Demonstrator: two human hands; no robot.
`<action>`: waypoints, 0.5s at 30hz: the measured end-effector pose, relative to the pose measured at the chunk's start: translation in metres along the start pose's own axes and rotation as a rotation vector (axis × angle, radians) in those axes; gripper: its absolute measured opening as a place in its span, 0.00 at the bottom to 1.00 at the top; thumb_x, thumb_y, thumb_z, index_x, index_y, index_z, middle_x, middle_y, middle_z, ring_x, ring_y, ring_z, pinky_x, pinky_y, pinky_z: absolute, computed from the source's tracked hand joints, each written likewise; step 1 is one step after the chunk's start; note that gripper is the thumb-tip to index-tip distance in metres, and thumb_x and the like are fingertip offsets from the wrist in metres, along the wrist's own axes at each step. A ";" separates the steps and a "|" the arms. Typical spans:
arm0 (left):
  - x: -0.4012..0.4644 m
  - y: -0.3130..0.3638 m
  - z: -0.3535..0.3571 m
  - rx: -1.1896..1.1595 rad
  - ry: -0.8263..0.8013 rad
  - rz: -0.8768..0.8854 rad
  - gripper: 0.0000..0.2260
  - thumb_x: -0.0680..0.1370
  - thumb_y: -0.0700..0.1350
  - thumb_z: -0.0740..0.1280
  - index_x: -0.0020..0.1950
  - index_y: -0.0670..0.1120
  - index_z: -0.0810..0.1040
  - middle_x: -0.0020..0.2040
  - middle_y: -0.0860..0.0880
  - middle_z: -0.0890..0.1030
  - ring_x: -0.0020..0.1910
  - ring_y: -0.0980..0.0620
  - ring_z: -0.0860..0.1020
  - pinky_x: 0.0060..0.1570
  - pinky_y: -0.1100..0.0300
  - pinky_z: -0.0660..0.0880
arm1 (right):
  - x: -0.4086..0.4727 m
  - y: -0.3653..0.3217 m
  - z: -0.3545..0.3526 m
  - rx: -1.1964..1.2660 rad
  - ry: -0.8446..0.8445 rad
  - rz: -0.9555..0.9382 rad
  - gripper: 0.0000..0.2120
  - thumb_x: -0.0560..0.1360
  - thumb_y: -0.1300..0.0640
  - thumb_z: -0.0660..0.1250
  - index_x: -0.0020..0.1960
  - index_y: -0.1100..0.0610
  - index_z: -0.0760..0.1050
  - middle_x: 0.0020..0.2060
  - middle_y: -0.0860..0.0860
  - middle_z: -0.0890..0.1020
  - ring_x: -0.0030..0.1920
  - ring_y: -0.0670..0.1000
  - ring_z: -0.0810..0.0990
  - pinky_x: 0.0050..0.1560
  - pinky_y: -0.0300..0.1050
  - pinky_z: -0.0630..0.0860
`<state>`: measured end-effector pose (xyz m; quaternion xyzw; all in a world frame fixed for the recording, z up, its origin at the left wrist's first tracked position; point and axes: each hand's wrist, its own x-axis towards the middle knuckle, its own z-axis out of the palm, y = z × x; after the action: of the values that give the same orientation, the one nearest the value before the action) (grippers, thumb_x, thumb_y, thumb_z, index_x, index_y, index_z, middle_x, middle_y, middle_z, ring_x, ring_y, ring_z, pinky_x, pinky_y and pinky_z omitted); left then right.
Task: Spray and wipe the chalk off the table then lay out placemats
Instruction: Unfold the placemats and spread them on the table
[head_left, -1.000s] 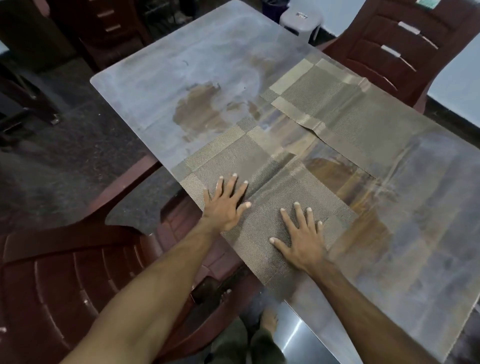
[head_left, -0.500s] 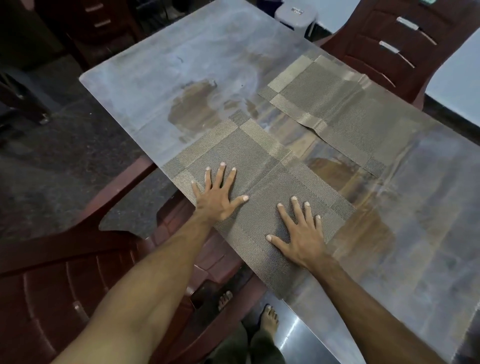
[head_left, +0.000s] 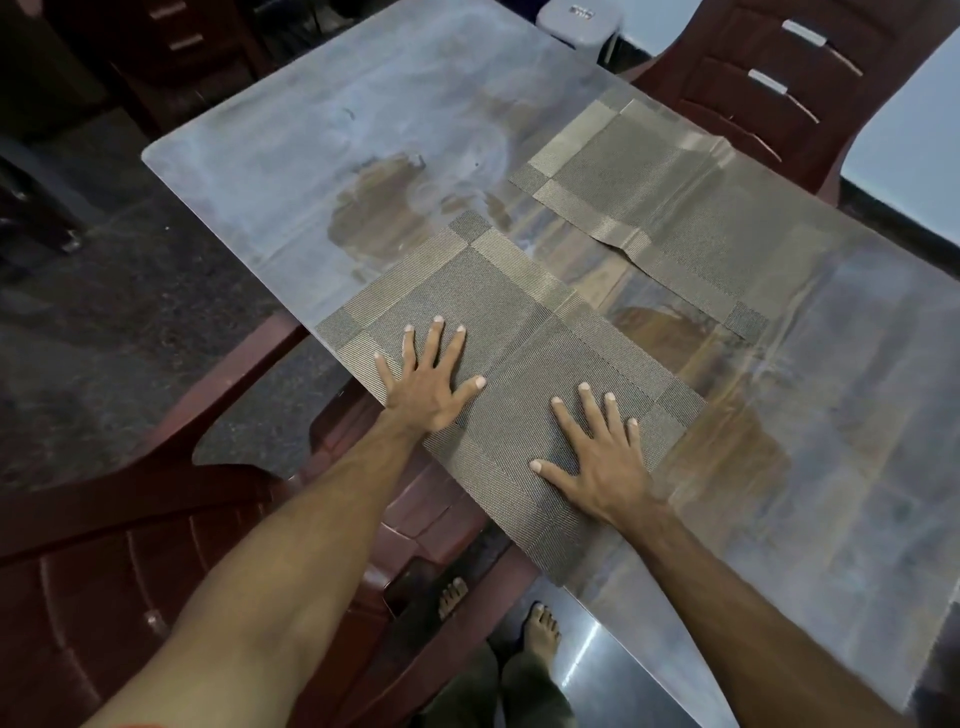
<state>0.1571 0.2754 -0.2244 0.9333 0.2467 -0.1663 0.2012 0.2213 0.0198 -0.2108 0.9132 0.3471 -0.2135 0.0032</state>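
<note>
Flat, both hands (head_left: 514, 426) press near placemat (head_left: 498, 312) on seemingly damp table (head_left: 291, 156).

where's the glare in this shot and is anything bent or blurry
Head view: dim light, with pale glare washing the glossy grey table top and the far woven grey-beige placemat; wide-angle bending curves the table edges; the near woven placemat under the left hand and right hand stays sharp.
</note>
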 end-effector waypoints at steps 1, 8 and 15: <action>0.000 0.001 0.000 0.001 0.005 0.000 0.36 0.77 0.72 0.47 0.79 0.61 0.36 0.78 0.55 0.31 0.77 0.42 0.31 0.67 0.27 0.33 | 0.000 0.001 0.000 0.006 0.000 -0.002 0.49 0.63 0.18 0.34 0.79 0.40 0.39 0.79 0.49 0.37 0.79 0.59 0.38 0.76 0.63 0.44; 0.003 -0.001 -0.003 0.020 -0.006 -0.003 0.38 0.76 0.73 0.48 0.78 0.61 0.35 0.79 0.54 0.31 0.77 0.41 0.31 0.66 0.26 0.35 | -0.001 0.000 -0.003 -0.007 -0.007 -0.005 0.45 0.68 0.21 0.41 0.79 0.41 0.39 0.79 0.50 0.37 0.78 0.58 0.37 0.76 0.63 0.43; 0.009 0.000 -0.006 0.019 0.002 -0.010 0.38 0.75 0.73 0.49 0.78 0.61 0.35 0.79 0.54 0.32 0.77 0.42 0.32 0.67 0.26 0.35 | 0.006 0.002 -0.005 0.022 -0.033 0.008 0.45 0.68 0.21 0.44 0.79 0.39 0.39 0.79 0.49 0.36 0.78 0.58 0.36 0.75 0.67 0.42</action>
<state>0.1659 0.2821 -0.2229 0.9341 0.2498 -0.1688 0.1912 0.2287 0.0234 -0.2089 0.9110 0.3409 -0.2321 -0.0003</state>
